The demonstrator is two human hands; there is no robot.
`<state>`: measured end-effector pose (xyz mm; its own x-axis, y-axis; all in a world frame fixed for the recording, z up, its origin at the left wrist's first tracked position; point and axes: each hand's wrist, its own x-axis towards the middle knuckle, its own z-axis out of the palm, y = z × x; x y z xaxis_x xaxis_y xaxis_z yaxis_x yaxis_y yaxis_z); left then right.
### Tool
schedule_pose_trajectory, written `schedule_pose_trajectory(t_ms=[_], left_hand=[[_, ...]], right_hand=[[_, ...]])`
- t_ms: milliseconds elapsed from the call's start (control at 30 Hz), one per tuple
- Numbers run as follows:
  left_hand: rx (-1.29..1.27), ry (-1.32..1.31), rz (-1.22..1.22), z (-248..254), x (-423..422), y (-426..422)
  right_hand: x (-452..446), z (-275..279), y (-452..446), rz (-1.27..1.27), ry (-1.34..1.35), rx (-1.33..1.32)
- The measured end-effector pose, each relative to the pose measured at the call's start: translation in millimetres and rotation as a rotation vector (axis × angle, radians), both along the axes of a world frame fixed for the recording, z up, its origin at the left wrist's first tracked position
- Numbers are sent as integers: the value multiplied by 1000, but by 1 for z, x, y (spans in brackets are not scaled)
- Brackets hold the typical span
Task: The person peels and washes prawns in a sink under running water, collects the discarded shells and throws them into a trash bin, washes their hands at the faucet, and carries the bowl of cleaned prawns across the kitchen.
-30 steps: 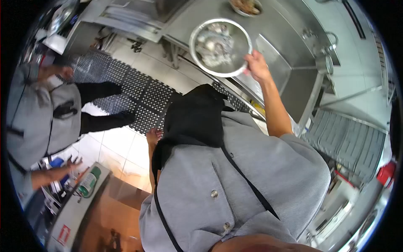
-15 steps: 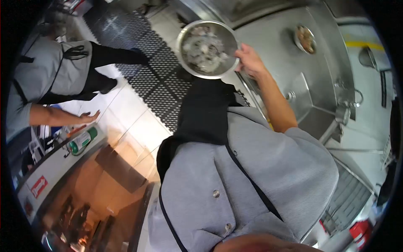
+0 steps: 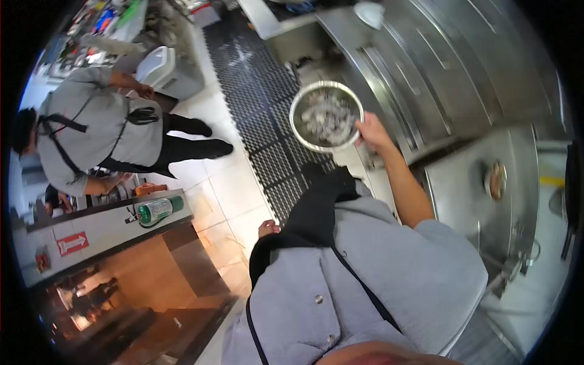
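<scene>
A round metal bowl (image 3: 296, 126) hangs over the dark floor mat, its rim gripped at the right side by my right hand (image 3: 372, 131). Inside lie pale, greyish pieces of food (image 3: 329, 119), which look wet. My left hand (image 3: 269, 228) is low beside the black apron (image 3: 307, 216), above the floor tiles. Only its curled fingers show, and whether they hold anything is hidden.
A co-worker (image 3: 106, 125) stands at the left by a counter with a green cylinder (image 3: 159, 210). Steel drawers (image 3: 420, 73) line the upper right. Behind them, a sink counter (image 3: 453, 194) bears a small bowl of food (image 3: 496, 180). A white bin (image 3: 176, 73) stands upper left.
The view has turned away from the sink, which now lies farther right. The bowl stays in my right hand. My left hand has come into view again, and the co-worker has turned toward the counter.
</scene>
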<state>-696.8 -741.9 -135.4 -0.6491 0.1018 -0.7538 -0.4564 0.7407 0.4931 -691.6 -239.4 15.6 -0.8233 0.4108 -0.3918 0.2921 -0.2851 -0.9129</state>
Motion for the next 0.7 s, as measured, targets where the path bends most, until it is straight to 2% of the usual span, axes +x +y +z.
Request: schedule_pose_trajectory(t_ms=[33, 67, 100, 167, 233, 300, 367, 467, 600, 700], left_hand=[[68, -13, 192, 9, -20, 4], [159, -95, 353, -17, -48, -12], [152, 23, 403, -9, -67, -10], [190, 196, 684, 19, -103, 4], [150, 167, 668, 2, -94, -10], [-172, 423, 202, -32, -79, -34], [-299, 388, -46, -57, -75, -54], [-261, 65, -96, -74, -106, -78], [-260, 9, -91, -84, -185, -109], [-284, 41, 14, -93, -259, -126]], right_hand=[[-27, -6, -1, 30, -1, -2], [-54, -19, -2, 60, -13, 21], [-78, -31, -5, 88, -26, 45], [-146, -33, -25, 171, -55, 8], [-174, -44, -50, 148, -58, -7], [-210, -53, -67, 141, -107, -8], [-249, -57, -79, 178, -119, -22], [-312, -78, -86, 180, -132, -22], [-382, -103, -100, 46, -194, 36], [-439, -90, -112, -31, -246, 71]])
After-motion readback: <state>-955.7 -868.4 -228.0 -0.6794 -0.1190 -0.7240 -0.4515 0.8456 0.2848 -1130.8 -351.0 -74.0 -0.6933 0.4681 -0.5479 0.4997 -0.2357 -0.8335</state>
